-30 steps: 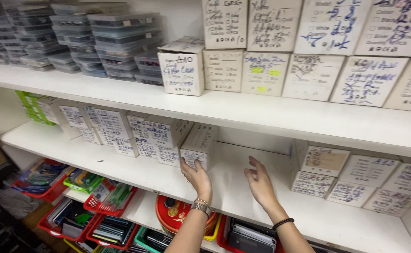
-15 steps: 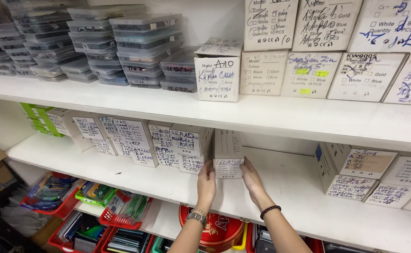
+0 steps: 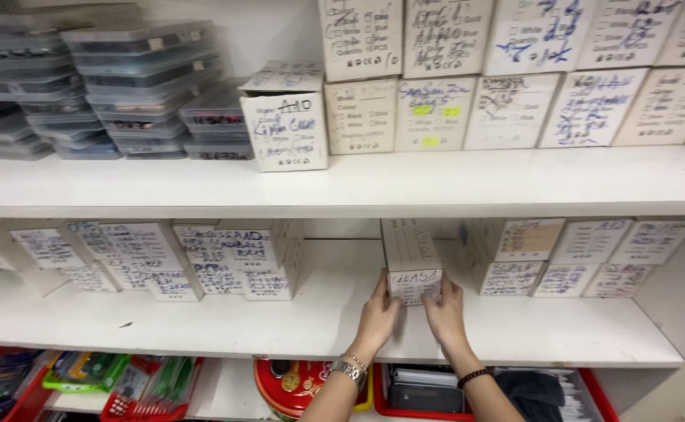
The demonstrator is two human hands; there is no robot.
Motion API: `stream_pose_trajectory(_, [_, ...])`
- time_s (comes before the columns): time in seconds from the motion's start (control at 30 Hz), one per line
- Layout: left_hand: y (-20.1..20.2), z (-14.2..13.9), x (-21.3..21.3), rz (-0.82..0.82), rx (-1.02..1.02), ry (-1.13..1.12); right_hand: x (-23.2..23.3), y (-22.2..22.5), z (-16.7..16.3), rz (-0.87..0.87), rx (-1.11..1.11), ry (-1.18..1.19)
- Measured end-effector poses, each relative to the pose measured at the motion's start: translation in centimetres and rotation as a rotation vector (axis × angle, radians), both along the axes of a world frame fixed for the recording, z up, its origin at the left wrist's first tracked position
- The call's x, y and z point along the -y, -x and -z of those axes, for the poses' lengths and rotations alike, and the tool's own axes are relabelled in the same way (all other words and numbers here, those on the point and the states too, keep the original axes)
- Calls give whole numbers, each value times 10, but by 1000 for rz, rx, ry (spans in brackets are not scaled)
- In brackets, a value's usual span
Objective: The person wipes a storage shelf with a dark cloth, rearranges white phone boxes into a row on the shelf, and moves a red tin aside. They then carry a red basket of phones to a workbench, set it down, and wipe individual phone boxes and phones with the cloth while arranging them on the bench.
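Observation:
A narrow white cardboard box with handwriting on its front stands on the middle shelf, between two groups of similar boxes. My left hand grips its lower left side and my right hand grips its lower right side. A metal watch and bracelet sit on my left wrist, a dark band on my right. A row of white labelled boxes stands to the left, and stacked boxes stand to the right.
The upper shelf carries more white boxes and stacks of clear plastic cases. Below are red baskets of packets, a round red tin and a red tray.
The box has moved rightwards along the middle shelf, away from the left row and towards the right stack. Both hands still hold its front corners.

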State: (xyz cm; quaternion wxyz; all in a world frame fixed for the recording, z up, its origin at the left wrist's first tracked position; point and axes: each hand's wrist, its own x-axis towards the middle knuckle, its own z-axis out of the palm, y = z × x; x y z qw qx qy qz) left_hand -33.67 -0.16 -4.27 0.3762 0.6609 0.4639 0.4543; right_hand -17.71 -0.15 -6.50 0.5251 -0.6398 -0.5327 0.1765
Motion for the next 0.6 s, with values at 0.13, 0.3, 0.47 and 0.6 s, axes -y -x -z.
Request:
stream_pose_trajectory(0.13, [-58,-3,-3,-1,-16,-114,20,-51,-1,82,21,-4])
stream_pose_trajectory(0.3, [-95,-12,-9,21,36,-108,35,-64,-7,68,178,-155])
stream_pose_trajectory(0.47, [-99,-27,-13,28,-13,81,30,-70,-16,57,300,-227])
stream_pose_trajectory(0.6, [-87,-33,-5,41,8,32,30,-59,-21,76,102,-119])
